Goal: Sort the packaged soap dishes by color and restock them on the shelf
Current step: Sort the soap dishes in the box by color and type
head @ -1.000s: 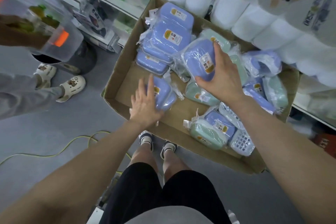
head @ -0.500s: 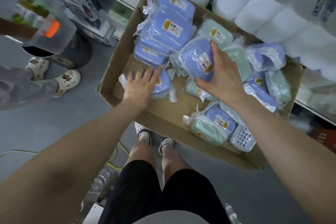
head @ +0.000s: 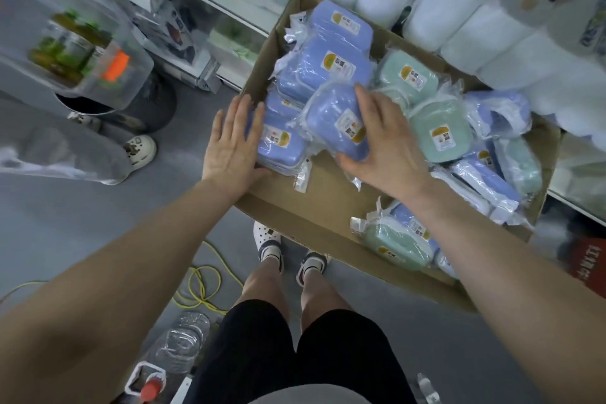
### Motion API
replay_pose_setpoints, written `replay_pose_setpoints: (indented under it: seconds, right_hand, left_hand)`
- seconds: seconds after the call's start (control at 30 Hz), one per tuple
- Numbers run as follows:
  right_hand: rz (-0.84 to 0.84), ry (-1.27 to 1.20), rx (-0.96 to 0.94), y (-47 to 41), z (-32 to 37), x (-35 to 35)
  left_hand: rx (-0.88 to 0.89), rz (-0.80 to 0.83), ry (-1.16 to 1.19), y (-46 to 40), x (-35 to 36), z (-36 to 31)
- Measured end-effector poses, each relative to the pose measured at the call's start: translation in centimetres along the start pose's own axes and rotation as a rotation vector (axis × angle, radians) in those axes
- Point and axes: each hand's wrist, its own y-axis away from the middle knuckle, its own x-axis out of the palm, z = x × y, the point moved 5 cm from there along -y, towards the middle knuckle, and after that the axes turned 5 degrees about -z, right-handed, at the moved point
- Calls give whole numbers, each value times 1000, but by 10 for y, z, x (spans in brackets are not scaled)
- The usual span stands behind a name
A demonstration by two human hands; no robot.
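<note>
A shallow cardboard box (head: 331,203) holds several packaged soap dishes, blue ones stacked at its left side and green ones (head: 436,129) toward the middle and right. My right hand (head: 383,147) grips one blue packaged dish (head: 337,118) and holds it above the box, next to the blue stack (head: 328,65). My left hand (head: 232,144) lies flat with straight fingers against the left side of another blue dish (head: 278,144) at the box's near left corner. A green and a blue dish (head: 400,239) lie at the near edge.
Large packs of white paper rolls (head: 465,16) stand behind the box. Another person in grey trousers and white clogs (head: 137,149) stands at the left with a clear bin (head: 75,43). A yellow cable (head: 200,285) and a plastic bottle (head: 173,351) lie on the grey floor by my feet.
My left hand slid its blue dish leftward to the blue stack at the box's left side. My right hand carried its blue dish left, toward that same stack.
</note>
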Motion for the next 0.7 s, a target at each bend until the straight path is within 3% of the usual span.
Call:
replay_pose_setpoints:
  seconds: [0.13, 0.33, 0.4, 0.5, 0.6, 0.7]
  right_hand:
    - [88, 37, -107, -27, 37, 33]
    - [201, 65, -49, -64, 60, 87]
    - [180, 48, -55, -68, 63, 85]
    - [-33, 59, -86, -62, 58, 60]
    - [-224, 88, 129, -56, 21, 33]
    - [-110, -65, 475, -58, -27, 31]
  left_hand:
    - [-188, 101, 228, 16, 5, 17]
    - [-179, 103, 343, 17, 7, 25]
    - [-159, 15, 333, 14, 3, 28]
    - [35, -173, 220, 7, -10, 20]
    - [274, -178, 108, -6, -17, 0]
    - [326, -123, 20, -17, -17, -11]
